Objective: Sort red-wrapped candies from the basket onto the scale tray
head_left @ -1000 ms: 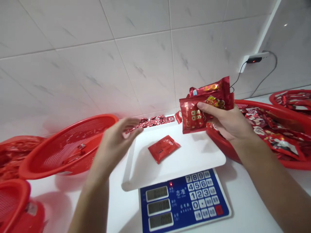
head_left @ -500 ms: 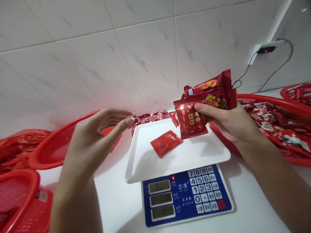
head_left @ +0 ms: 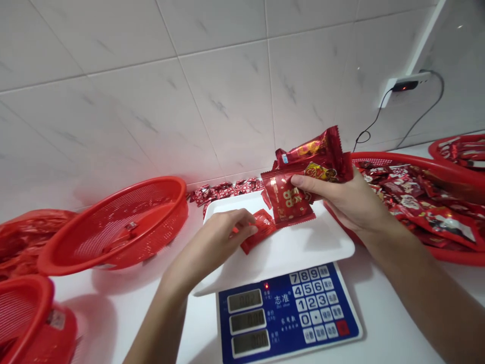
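My right hand [head_left: 341, 194] grips several red snack packets [head_left: 290, 197] in a fanned bunch, with the thumb pressed on the front one, above the right part of the white tray [head_left: 303, 253]. Under them, a small red sachet [head_left: 263, 230] lies on the tray. My left hand [head_left: 231, 230] is at the sachet's left edge, thumb and fingers closed on it. The tray rests on a blue scale [head_left: 280, 313] with number keys and three displays.
A red basket [head_left: 113, 222] with a few packets stands at left, another [head_left: 34, 318] at lower left, beside red plastic bags [head_left: 34, 237]. A full red basket [head_left: 420, 202] is at right. Small wrapped candies [head_left: 227, 190] line the wall behind the tray.
My left hand has moved right and down from beside the tray to the sachet. My right hand still holds the packets. The view has shifted slightly, showing more of the left basket.
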Available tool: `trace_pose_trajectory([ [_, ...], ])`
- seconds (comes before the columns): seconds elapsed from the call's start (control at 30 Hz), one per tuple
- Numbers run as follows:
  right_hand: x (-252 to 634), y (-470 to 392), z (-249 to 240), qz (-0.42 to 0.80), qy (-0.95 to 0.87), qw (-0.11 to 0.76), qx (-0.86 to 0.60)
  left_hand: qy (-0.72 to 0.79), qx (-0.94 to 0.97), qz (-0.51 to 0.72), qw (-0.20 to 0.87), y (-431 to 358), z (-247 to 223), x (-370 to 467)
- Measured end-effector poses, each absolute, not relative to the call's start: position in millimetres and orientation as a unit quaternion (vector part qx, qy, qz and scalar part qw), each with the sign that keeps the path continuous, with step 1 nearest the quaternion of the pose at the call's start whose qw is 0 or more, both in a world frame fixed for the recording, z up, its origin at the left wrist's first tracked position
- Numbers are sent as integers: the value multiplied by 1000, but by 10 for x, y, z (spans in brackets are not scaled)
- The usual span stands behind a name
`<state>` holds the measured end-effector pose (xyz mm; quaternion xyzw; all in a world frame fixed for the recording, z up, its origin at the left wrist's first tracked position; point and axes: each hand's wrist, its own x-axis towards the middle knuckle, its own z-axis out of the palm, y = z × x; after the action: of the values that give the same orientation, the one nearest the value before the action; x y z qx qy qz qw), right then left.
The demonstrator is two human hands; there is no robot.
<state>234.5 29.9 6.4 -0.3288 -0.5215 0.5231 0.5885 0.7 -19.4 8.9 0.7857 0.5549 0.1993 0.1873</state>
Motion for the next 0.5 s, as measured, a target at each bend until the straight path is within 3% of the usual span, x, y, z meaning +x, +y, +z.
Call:
trace_pose_trajectory([
  [0.17,2242,215,81,538,-534,569,-319,544,748,320,206,-304,198,81],
  [0.37,2149,174,73,570,-556,527,-297,528,732,334,273,-318,185,221],
  [0.5,2211,281,20,565,-533,548,-310,491,692,433,304,-321,206,119],
])
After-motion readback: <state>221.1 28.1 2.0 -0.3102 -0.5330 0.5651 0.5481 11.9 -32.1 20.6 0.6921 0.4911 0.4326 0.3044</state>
